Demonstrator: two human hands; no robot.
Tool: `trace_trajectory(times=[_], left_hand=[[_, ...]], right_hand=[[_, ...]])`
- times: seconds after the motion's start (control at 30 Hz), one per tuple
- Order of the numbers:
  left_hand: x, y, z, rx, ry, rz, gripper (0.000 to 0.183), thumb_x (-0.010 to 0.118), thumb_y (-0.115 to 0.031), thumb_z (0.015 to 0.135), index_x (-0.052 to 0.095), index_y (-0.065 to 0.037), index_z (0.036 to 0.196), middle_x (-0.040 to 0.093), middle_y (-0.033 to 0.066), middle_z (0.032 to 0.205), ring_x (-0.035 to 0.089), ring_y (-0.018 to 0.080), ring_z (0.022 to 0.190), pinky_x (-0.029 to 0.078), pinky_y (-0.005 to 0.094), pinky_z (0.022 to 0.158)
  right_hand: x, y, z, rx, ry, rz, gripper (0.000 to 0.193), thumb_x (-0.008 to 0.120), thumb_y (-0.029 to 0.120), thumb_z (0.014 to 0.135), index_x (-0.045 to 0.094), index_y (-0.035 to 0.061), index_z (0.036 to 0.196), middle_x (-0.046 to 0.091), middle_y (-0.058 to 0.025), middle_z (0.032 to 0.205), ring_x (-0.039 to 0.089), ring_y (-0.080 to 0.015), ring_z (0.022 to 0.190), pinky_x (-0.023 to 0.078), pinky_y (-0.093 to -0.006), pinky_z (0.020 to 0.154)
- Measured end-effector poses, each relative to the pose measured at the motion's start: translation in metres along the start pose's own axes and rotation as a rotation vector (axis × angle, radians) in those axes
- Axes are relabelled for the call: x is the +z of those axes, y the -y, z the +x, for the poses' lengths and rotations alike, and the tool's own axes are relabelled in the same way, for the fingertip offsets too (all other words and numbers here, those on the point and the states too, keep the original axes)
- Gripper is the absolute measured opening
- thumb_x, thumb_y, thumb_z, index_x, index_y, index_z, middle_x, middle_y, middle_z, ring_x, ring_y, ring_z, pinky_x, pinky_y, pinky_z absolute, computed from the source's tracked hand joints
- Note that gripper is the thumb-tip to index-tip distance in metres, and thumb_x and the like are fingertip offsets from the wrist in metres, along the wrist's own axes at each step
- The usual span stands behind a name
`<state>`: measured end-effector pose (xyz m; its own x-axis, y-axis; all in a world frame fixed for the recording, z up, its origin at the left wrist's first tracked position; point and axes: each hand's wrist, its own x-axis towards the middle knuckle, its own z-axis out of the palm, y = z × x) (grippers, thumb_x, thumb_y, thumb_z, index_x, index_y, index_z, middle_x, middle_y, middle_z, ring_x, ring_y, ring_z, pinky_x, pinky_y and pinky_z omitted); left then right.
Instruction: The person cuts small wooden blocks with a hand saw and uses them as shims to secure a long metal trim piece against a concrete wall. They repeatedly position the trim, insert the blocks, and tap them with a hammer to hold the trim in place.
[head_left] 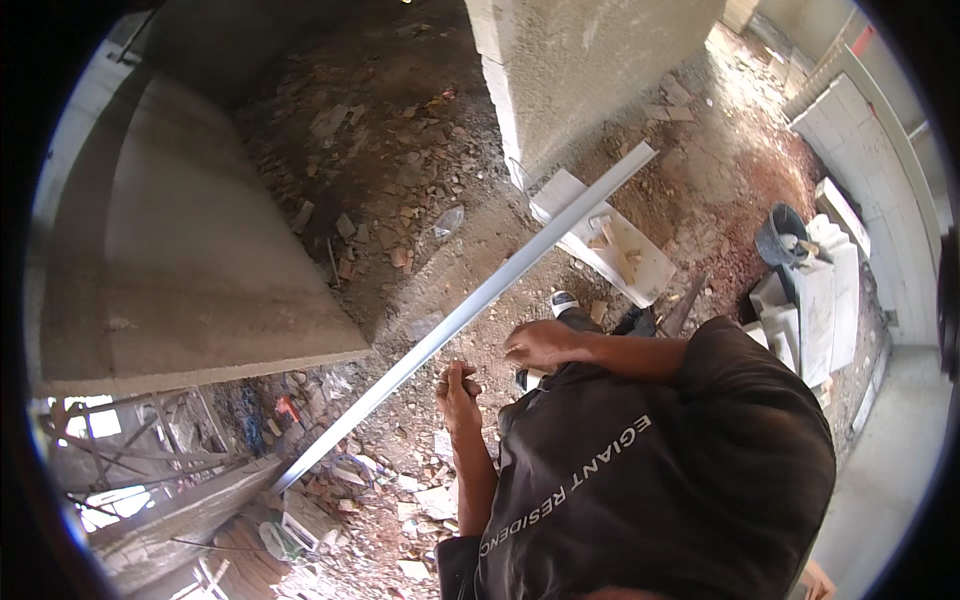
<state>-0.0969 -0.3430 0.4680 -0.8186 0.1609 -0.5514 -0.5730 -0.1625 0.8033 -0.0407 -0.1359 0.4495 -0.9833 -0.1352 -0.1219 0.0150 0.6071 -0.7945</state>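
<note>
A long aluminium straightedge (470,310) lies slanted across the rubble floor, running from a white slab at the upper right down to the lower left. My left hand (457,388) hangs just below it with the fingers curled into a fist, not touching the bar; nothing shows in it. My right hand (540,343) is held palm down a little to the right, fingers loosely apart and empty, above my shoe (563,301). My dark shirt (660,470) fills the lower right.
A grey plastered wall (200,260) stands on the left and a block pillar (590,60) at the top. A white slab (615,250), a black bucket (782,235) and stacked white blocks (815,300) sit to the right. Scaffold bars (130,450) are at the lower left.
</note>
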Motion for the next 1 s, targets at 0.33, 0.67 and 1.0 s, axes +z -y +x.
trace_trajectory(times=[0.33,0.67,1.0], left_hand=[[-0.051,0.073,0.062,0.149,0.069,1.268,0.031,0.050,-0.031,0.089,0.056,-0.002,0.080,0.061,0.0167,0.072,0.057,0.0333,0.061,0.044,0.0427,0.056],[-0.011,0.107,0.061,-0.067,-0.049,1.533,0.042,0.039,-0.042,0.091,0.051,-0.003,0.098,0.061,0.0240,0.090,0.058,0.0434,0.087,0.042,0.0528,0.073],[-0.068,0.079,0.116,-0.170,0.485,1.250,0.046,0.052,-0.040,0.088,0.056,0.004,0.076,0.057,0.0223,0.070,0.055,0.0346,0.064,0.041,0.0438,0.061]], right_hand=[[-0.044,-0.084,-0.073,0.872,0.331,-0.129,0.055,0.052,0.055,0.081,0.065,0.0035,0.096,0.065,-0.0161,0.096,0.062,-0.0337,0.093,0.048,-0.0447,0.079],[-0.047,-0.148,-0.084,0.599,0.280,-0.050,0.045,0.054,0.044,0.082,0.063,0.0007,0.085,0.063,-0.0210,0.087,0.061,-0.0388,0.085,0.048,-0.0478,0.073],[-0.084,-0.078,-0.101,0.642,0.200,0.195,0.038,0.053,0.036,0.082,0.061,-0.0005,0.076,0.061,-0.0235,0.076,0.060,-0.0402,0.073,0.047,-0.0483,0.066]])
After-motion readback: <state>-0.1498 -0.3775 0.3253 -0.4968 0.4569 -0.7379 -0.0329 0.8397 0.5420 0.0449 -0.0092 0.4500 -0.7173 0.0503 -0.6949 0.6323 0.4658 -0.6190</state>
